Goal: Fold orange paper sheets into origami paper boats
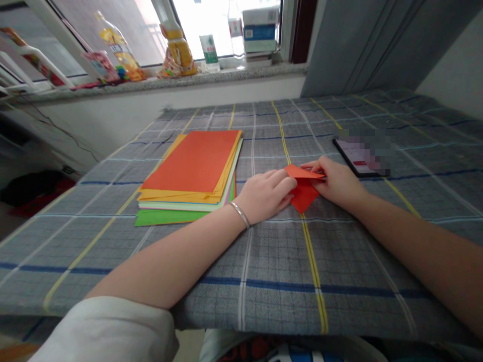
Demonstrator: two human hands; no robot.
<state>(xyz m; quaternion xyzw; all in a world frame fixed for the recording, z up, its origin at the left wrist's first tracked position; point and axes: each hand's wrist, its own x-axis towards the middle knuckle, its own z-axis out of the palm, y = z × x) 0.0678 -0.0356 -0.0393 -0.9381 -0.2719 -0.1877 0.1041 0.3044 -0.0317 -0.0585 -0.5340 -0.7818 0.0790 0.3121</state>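
A small folded piece of red-orange paper [305, 197] lies on the plaid cloth between my hands, one flap raised along its upper part. My left hand [267, 195], with a silver bangle at the wrist, presses on the paper's left side, fingers curled over it. On the other side, my right hand [335, 182] pinches the right corner of the raised flap between thumb and fingers. Just left of my left hand sits a stack of coloured paper [194, 161], orange on top, with yellow, white, pink and green sheets showing at its edges.
A phone [358, 156] with a lit, partly blurred screen lies beyond my right hand. The plaid cloth [279, 261] covers the table. Along the windowsill [249, 75] stand a juice bottle [121, 48], a yellow-capped bottle [180, 50], a green-and-white tube [210, 52] and stacked boxes [260, 31].
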